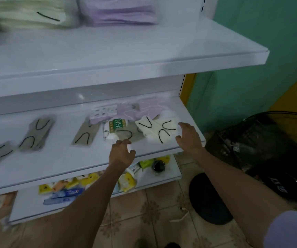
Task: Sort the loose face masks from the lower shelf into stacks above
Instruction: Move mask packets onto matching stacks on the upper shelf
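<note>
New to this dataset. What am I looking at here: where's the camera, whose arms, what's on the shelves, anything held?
There is no robot. One wide-angle camera on a person's head looks forward and down, so both bare arms are theirs. The left hand hovers open at the lower shelf edge. The right hand touches the edge of the cream masks; its fingers are spread, nothing lifted. Loose grey masks lie left, with lilac masks and a packaged one behind. On the upper shelf sit a cream stack and a lilac stack. The frame is motion-blurred.
</note>
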Demonstrator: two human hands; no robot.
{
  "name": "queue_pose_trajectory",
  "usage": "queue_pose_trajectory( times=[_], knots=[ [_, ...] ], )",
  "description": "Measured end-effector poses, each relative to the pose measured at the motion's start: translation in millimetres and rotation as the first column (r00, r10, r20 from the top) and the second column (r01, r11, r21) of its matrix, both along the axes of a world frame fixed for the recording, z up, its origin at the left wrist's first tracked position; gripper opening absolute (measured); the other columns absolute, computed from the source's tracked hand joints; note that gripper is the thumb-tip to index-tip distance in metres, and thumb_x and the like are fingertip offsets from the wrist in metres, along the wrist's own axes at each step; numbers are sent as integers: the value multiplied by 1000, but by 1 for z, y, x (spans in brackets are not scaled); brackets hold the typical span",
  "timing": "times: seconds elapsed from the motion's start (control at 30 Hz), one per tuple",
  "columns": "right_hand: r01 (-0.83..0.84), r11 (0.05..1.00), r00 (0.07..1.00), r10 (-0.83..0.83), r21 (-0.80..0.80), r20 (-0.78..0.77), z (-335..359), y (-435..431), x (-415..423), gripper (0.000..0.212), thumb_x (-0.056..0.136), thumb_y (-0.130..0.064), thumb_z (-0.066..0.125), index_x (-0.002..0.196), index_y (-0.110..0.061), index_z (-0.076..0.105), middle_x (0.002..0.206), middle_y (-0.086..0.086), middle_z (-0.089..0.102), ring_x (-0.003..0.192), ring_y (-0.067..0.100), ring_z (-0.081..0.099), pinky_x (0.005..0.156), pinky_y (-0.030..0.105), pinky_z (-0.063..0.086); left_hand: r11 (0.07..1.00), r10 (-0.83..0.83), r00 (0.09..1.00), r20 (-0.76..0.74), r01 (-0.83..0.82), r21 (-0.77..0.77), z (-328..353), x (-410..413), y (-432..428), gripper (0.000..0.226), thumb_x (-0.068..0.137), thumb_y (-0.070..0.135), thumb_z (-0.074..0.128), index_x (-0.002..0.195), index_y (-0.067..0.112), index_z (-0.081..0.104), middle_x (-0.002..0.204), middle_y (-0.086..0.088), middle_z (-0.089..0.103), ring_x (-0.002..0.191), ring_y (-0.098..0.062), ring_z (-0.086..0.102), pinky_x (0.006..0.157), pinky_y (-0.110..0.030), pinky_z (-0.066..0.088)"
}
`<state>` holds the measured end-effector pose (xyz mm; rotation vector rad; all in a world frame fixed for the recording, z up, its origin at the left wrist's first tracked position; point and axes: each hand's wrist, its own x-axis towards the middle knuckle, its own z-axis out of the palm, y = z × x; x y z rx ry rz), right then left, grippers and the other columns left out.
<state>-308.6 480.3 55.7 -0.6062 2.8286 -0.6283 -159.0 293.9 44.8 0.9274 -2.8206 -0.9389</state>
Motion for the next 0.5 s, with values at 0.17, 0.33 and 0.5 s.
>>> queue_pose_trajectory(
  times=[0.17, 0.33, 0.5],
  knots=[
    [10, 997, 995, -17, 75, 94, -42, 3, -30, 53, 93, -25, 53, 141, -11, 36, 145, 10, 39, 131, 28, 35, 106, 39, 31, 997, -36, 999, 20, 35, 65, -44, -27, 9, 42, 84, 15, 61, 125, 8, 54, 124, -17, 54, 117, -32, 47, 96, -33, 35],
    [-155, 974, 987, 145, 163, 74, -79, -8, -67, 56, 94, -37, 51, 140, -9, 38, 144, 10, 43, 133, 26, 36, 107, 40, 31, 994, 9, 998, 66, -16, 105, -82, -56, 14, 43, 87, 18, 59, 128, 9, 52, 129, -15, 53, 121, -30, 45, 99, -32, 35],
    [-248, 956, 968, 249, 158, 13, -104, -28, -106, 65, 91, -38, 55, 140, 0, 33, 150, 16, 31, 138, 28, 30, 110, 41, 29, 994, 36, 997, 72, -43, 101, -104, -82, 22, 48, 89, 20, 56, 135, 12, 46, 138, -11, 47, 127, -26, 39, 103, -27, 30]
  ],
)
